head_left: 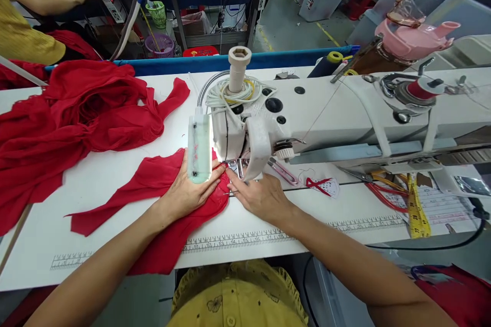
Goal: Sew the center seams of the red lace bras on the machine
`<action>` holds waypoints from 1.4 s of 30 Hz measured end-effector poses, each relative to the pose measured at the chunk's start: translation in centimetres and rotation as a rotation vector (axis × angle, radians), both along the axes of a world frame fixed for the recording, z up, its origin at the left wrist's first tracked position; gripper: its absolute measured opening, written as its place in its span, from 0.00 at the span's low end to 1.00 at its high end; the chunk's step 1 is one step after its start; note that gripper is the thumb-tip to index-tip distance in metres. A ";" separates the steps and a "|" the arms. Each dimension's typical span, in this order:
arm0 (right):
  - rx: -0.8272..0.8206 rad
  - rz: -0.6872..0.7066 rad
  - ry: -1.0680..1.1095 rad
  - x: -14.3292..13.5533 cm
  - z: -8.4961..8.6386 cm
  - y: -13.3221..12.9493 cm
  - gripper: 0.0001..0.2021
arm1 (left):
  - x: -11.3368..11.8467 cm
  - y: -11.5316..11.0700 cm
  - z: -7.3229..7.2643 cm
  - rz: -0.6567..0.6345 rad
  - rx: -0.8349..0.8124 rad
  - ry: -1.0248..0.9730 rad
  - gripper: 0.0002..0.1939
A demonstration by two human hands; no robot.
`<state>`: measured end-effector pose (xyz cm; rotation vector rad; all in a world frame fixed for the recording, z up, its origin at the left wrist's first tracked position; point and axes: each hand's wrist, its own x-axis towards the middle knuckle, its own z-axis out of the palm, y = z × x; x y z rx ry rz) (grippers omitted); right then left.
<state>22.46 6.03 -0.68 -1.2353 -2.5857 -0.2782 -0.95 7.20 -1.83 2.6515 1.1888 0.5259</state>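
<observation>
A white sewing machine (326, 107) stretches across the table from the right, its needle area over a piece of red fabric (203, 219). My left hand (190, 186) lies flat on this fabric left of the presser foot (238, 166), fingers extended and partly behind the clear lamp cover (200, 148). Right of it, my right hand (257, 194) rests at the fabric's right edge, fingers stretched toward the foot. Its fingertips touch the cloth, and some fingers are hidden under the machine head. Neither hand is closed around anything.
A big heap of red fabric (88, 117) covers the table's left side. Scissors (374, 181), a yellow tape measure (417, 209) and papers (445, 207) lie at the right. A pink seam ripper (283, 171) sits beside the foot. Another person's arm (46, 0) shows at upper left.
</observation>
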 end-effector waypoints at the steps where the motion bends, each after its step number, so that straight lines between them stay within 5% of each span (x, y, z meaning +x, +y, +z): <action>1: -0.001 0.001 0.002 0.0 0.0 0.0 0.19 | 0.0 0.1 -0.1 -0.003 -0.003 0.003 0.21; 8: -0.021 0.006 0.013 0.1 0.1 0.1 0.18 | -0.4 0.3 -1.0 -0.006 -0.029 0.011 0.21; 18: -0.104 -0.009 0.042 0.2 -0.2 -0.1 0.17 | -0.1 0.8 0.5 0.000 0.027 0.064 0.20; 27: 0.062 0.009 0.110 0.6 -0.6 -0.1 0.07 | 0.3 0.5 1.1 -0.009 0.136 0.118 0.18; 42: 0.062 0.018 0.175 0.8 -1.3 0.2 0.08 | 0.4 0.7 0.8 0.019 0.135 0.142 0.19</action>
